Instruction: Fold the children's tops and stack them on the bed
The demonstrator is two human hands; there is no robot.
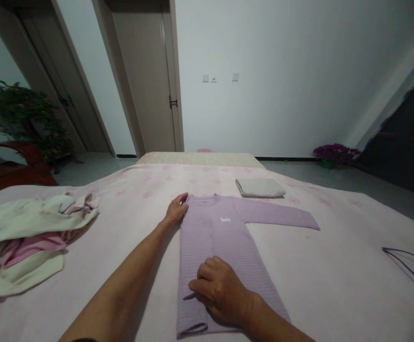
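A light purple, finely striped long-sleeved top with a small white print on the chest lies front up on the bed. One of its sleeves stretches out to the right; the left side has a straight edge, with a folded layer and a cuff-like end near the bottom. At the shoulder on the left, my left hand touches the edge of the cloth, thumb and fingertips apart. My right hand is over the lower part of the top with its fingers curled in. Whatever those fingers may hold is hidden under the hand.
A folded pale grey cloth sits beyond the outstretched sleeve. Heaped at the left are rumpled white and pink clothes. A thin black loop lies at the right. Pink patterned bedding covers the surface.
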